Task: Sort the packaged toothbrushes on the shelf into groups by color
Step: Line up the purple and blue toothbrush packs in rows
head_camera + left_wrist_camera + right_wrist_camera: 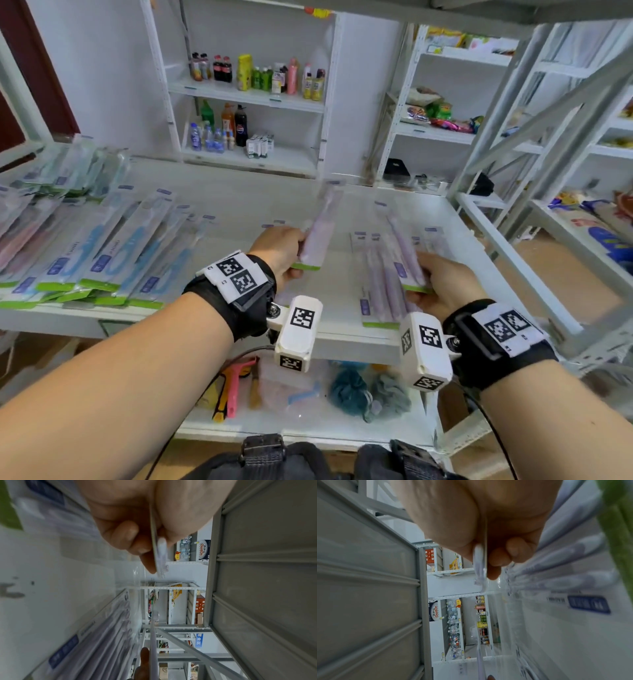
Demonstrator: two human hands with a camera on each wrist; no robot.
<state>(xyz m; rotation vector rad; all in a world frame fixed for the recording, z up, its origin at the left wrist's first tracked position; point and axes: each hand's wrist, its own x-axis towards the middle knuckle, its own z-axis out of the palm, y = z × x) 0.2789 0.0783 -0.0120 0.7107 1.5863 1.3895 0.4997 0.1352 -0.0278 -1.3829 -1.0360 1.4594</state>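
My left hand (281, 253) grips the lower end of a purple packaged toothbrush (320, 233), held up above the middle of the white shelf (239, 219). In the left wrist view the same pack (161, 555) shows edge-on between thumb and fingers. My right hand (442, 281) pinches a second purple pack (402, 253) by its green end, over a row of purple packs (376, 284) lying at the shelf's right. The right wrist view shows that pack (479, 563) edge-on in the grip. Blue packs (113, 253) lie in a row at the left, pink ones (20, 236) further left.
A stack of packs (75, 168) sits at the shelf's back left. The shelf below holds razors (233, 387) and bath sponges (352, 387). Grey metal uprights (507, 144) stand to the right. Drink bottles (260, 75) fill the far shelving.
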